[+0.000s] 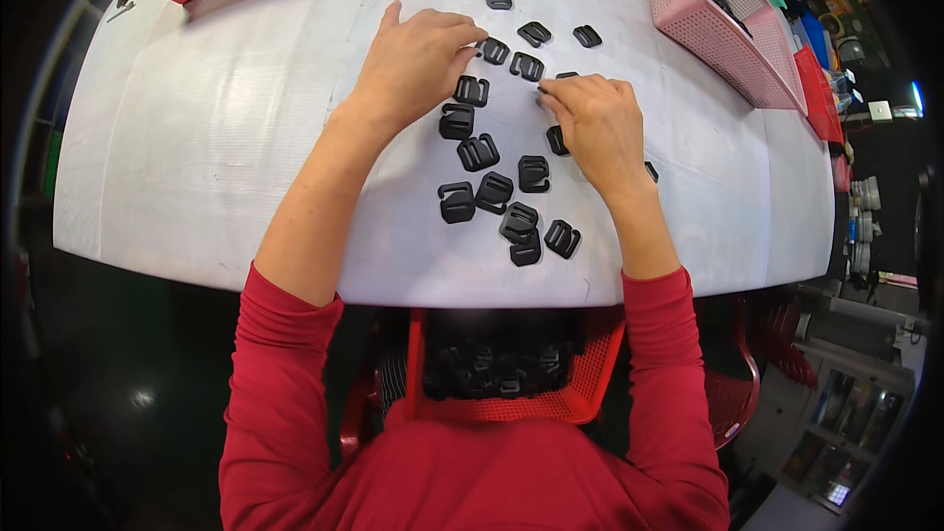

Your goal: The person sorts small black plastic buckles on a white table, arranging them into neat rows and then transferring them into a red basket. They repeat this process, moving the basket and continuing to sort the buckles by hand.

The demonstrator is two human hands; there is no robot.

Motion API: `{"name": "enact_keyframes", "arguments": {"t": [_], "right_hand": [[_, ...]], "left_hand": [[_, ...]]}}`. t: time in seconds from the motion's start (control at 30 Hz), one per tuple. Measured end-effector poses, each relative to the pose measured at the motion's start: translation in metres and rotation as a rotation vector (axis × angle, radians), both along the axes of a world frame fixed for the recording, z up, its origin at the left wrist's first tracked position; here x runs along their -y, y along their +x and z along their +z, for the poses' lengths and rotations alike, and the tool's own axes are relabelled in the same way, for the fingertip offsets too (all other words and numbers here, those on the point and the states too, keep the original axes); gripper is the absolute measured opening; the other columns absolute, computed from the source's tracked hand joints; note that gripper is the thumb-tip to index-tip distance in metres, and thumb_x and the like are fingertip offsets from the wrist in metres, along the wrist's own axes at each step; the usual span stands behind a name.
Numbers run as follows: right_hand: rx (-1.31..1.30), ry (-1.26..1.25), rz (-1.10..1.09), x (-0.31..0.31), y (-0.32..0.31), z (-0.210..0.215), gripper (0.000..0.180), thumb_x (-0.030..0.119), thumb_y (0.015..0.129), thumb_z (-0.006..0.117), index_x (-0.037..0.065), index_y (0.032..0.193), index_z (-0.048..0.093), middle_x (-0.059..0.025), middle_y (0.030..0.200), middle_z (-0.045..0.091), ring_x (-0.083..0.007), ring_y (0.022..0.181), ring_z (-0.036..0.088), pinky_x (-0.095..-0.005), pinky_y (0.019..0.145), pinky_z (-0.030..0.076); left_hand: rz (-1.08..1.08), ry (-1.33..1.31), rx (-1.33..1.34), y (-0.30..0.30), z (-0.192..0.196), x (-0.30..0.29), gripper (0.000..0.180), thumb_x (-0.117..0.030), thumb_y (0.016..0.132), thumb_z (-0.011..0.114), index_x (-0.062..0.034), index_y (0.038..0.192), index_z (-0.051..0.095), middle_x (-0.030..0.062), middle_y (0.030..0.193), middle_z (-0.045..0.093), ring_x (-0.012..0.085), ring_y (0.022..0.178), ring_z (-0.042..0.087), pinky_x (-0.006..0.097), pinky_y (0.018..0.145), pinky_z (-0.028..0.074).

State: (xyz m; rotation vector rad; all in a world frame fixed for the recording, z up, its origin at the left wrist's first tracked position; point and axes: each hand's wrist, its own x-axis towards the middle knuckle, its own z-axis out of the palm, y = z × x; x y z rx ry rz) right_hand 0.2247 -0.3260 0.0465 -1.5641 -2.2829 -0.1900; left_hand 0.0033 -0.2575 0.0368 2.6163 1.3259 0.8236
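Mid-counter, left hand fingers pinch a black buckle; right hand fingers curl shut, contents can't tell.

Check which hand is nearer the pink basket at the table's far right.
Right. The right hand rests on the black buckles mid-table, with bare table between it and the pink basket. The left hand sits farther left, beyond the right hand from the basket.
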Motion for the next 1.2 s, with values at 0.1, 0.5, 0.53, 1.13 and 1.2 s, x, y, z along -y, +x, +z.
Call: {"name": "enact_keyframes", "arguments": {"t": [0.1,0.5,0.53,1.13,1.2], "right_hand": [[-0.559,-0.433,-0.127,-0.004,-0.001,0.006,0.024,0.022,0.085,0.068,0.011,0.106,0.072,-0.0064,0.092,0.071,-0.0259,0.085,0.065,-0.0367,0.076,0.05],[-0.483,0.007,-0.163,0.057,0.048,0.013,0.02,0.011,0.082,0.071,0.008,0.101,0.072,-0.0078,0.105,0.069,-0.0267,0.1,0.061,-0.0365,0.085,0.049],[-0.464,0.029,-0.154,0.065,0.052,0.006,0.021,0.011,0.081,0.071,0.008,0.102,0.073,-0.0075,0.106,0.069,-0.0266,0.101,0.061,-0.0367,0.085,0.049],[-0.772,-0.399,-0.49,0.03,0.111,0.008,0.022,0.02,0.081,0.072,0.011,0.101,0.075,-0.0038,0.094,0.072,-0.0244,0.092,0.063,-0.034,0.081,0.049],[-0.461,-0.111,-0.376,0.033,0.118,0.001,0.024,0.019,0.079,0.073,0.012,0.102,0.075,-0.0042,0.1,0.071,-0.0247,0.096,0.062,-0.0333,0.082,0.049]], "left_hand": [[0.063,0.014,0.001,-0.007,0.003,-0.003,0.024,-0.014,0.091,0.061,-0.0118,0.113,0.069,0.0028,0.117,0.068,0.023,0.111,0.061,0.053,0.106,0.038],[-0.106,-0.028,0.375,-0.009,0.015,-0.001,0.023,-0.007,0.09,0.062,-0.008,0.111,0.07,0.0098,0.112,0.07,0.028,0.103,0.065,0.033,0.089,0.05],[-0.151,-0.056,0.316,0.006,0.012,0.013,0.023,-0.007,0.089,0.063,-0.0091,0.111,0.07,0.0079,0.112,0.07,0.0263,0.104,0.065,0.035,0.092,0.049],[-0.241,0.153,-0.232,0.104,-0.008,0.048,0.03,-0.017,0.089,0.064,-0.0154,0.119,0.068,0.0003,0.122,0.065,0.0202,0.12,0.056,0.06,0.107,0.034],[-0.209,0.177,-0.243,0.109,-0.01,0.044,0.031,-0.017,0.089,0.064,-0.0155,0.119,0.068,0.0002,0.121,0.065,0.0197,0.12,0.056,0.061,0.107,0.034]]}}
